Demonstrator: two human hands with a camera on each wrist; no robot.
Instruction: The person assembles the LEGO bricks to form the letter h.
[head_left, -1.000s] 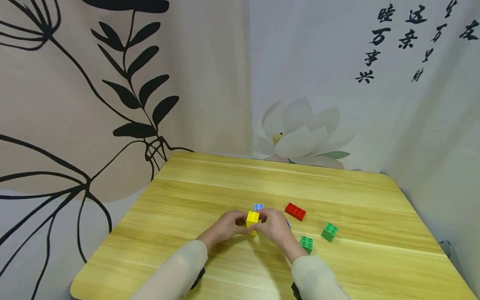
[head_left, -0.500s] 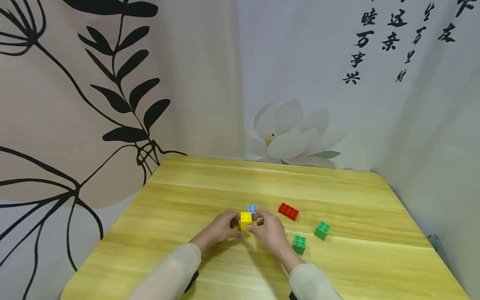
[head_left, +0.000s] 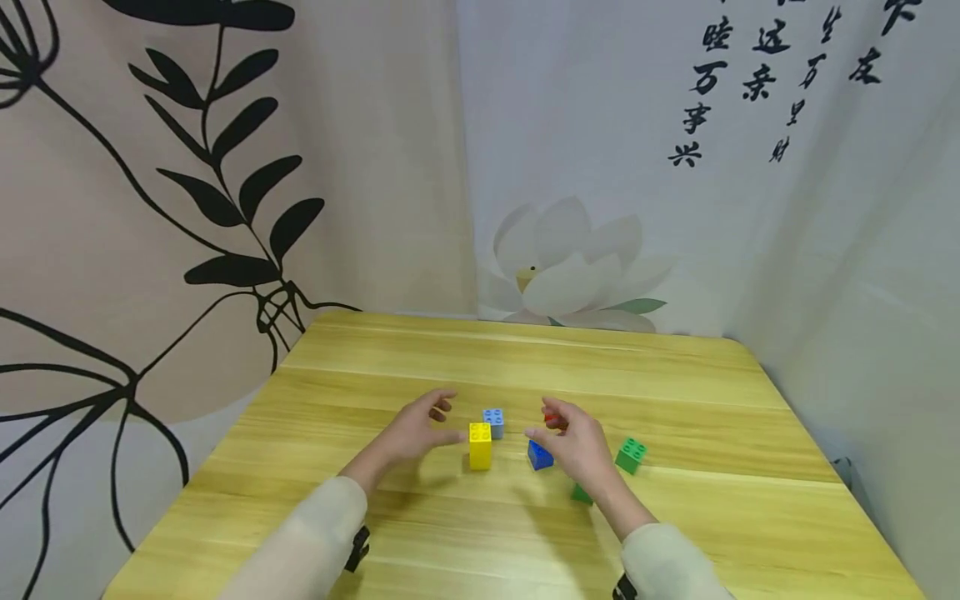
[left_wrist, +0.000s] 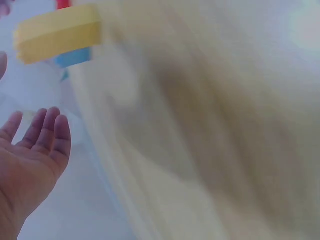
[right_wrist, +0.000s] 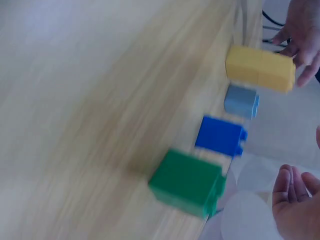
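A tall yellow block stack, seemingly two toy bricks high, stands upright on the table between the hands. My left hand is just to its left, fingers loosely bent and thumb toward it, holding nothing. Behind the stack sits a light blue brick. My right hand hovers to the right with thumb and fingers spread, nothing between them. Below its thumb lies a blue brick; whether they touch I cannot tell. The right wrist view shows the yellow stack and blue brick in a row.
A red brick is mostly hidden behind the right hand. One green brick lies to the right; another green brick is partly covered by the right wrist. The wooden table meets printed curtains at its back edge.
Both hands have let go of the yellow stack and moved apart, left hand leftward, right hand rightward over the blue and red bricks. The stack now stands alone. The head view has shifted slightly.
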